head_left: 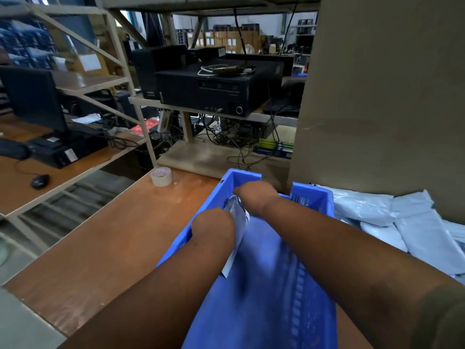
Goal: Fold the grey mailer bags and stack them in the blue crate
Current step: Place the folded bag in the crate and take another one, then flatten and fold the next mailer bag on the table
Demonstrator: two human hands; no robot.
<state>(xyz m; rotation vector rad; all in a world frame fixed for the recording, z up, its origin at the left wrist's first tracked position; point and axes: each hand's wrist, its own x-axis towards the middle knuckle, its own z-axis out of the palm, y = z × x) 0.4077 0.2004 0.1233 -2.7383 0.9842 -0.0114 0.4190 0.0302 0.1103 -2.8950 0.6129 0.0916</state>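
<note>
A folded grey mailer bag (237, 222) is held inside the blue crate (312, 197) by left hand (214, 226) and right hand (256, 199), fingers hidden so grip unclear, loose mailer bags (402, 222) piled right of crate.

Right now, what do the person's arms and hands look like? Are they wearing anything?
Both forearms are bare, with no gloves, watch or rings visible. The left hand and right hand show only their backs. An olive-green sleeve covers the right upper arm at the picture's edge.
</note>
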